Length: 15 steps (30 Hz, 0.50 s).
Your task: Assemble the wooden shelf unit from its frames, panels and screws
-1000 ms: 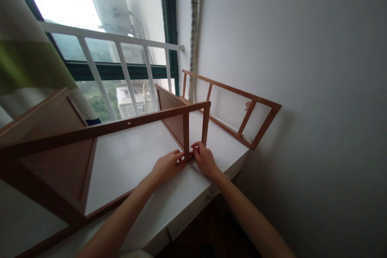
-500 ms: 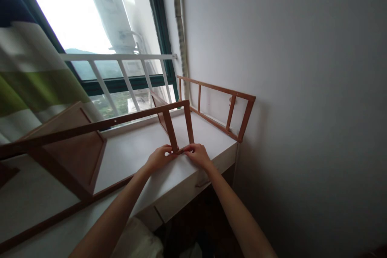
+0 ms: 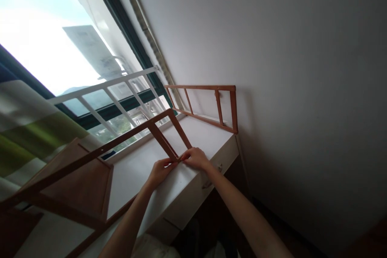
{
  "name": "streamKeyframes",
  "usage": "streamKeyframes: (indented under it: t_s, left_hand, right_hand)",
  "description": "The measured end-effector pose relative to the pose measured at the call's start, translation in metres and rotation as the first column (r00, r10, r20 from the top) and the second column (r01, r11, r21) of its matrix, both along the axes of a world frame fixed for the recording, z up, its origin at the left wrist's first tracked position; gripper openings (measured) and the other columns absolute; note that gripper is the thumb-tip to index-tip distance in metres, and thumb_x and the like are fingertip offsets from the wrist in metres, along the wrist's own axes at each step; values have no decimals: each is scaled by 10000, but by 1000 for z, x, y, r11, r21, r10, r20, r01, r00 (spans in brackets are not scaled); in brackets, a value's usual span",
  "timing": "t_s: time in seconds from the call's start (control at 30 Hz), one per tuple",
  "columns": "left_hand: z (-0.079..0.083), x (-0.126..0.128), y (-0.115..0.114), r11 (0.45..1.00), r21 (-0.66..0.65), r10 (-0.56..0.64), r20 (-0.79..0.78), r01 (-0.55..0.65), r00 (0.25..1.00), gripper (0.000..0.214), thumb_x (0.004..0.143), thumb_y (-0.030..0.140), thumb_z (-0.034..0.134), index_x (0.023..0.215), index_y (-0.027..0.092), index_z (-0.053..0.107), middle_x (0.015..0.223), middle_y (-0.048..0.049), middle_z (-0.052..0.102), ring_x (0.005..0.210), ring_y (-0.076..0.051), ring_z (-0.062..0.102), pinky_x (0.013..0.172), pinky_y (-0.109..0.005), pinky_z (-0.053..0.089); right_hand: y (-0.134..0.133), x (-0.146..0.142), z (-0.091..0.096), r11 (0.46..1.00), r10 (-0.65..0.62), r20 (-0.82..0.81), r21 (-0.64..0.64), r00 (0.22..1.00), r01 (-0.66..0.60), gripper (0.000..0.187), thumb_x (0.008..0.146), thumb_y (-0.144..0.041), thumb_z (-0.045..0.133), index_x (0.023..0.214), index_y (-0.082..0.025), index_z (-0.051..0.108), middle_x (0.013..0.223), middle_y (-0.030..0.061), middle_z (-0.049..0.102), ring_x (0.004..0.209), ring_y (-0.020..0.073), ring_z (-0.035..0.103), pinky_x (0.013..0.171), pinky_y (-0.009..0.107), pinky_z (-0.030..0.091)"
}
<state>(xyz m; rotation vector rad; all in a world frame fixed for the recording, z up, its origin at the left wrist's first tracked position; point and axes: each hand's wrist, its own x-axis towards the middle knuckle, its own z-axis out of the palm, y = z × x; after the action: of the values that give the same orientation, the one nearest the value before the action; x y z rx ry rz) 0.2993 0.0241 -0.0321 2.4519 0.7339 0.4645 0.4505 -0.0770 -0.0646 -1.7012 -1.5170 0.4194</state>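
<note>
A brown wooden side frame (image 3: pixel 160 138) with crossbars stands on edge on the white desk (image 3: pixel 196 129), its long rails running off to the left. My left hand (image 3: pixel 161 172) pinches its lower rail beside the foot of a crossbar. Close by on the same rail, my right hand (image 3: pixel 196 158) has its fingers closed near the end post. Both sets of fingertips nearly meet at that joint, and they hide what is between them. A brown wooden panel (image 3: pixel 87 181) is set against the frame at the left, tilted in view.
A second brown wooden frame (image 3: pixel 234 109) leans against the white wall (image 3: pixel 287 68) at the desk's far right. Behind the desk are a white window railing (image 3: pixel 102 85) and a striped curtain (image 3: pixel 39 129). A drawer handle (image 3: pixel 208 184) sticks out at the desk's front.
The view has tilted and turned, so the window and frames appear rotated. Both hands stay at the lower rail by the crossbar, the fingertips slightly closer together.
</note>
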Motion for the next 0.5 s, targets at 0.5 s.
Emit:
streamKeyframes:
  t_s: [0.5]
  left_hand:
    - [-3,0,8,999,-23,-23,-8,23,1000,451,673,494,583,960,156,664,948,-49,684,920,-272,613,834,-355,471]
  right_hand:
    - [0,-2,7,996,-7,121,-91,993,18,226,865,-327,519,993,-147,564,1011,50,554,920,167,534,808,361,446]
